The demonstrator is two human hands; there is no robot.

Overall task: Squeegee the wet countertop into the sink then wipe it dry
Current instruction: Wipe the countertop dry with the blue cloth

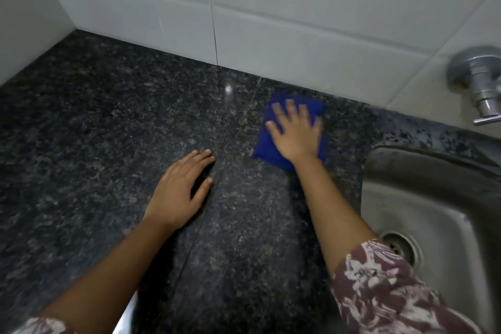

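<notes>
Speckled dark granite desk (95, 144) runs up to a white tiled wall (271, 8), with the stainless steel sink (423, 214) set into it. Left of the sink, near the wall, the right hand (294, 133) lies flat with fingers spread on a folded blue cloth (264, 144), pressing it to the desk. Further left of the sink, the left hand (180, 190) rests palm-down and empty. A metal tap (479, 84) juts from the wall above the sink.
</notes>
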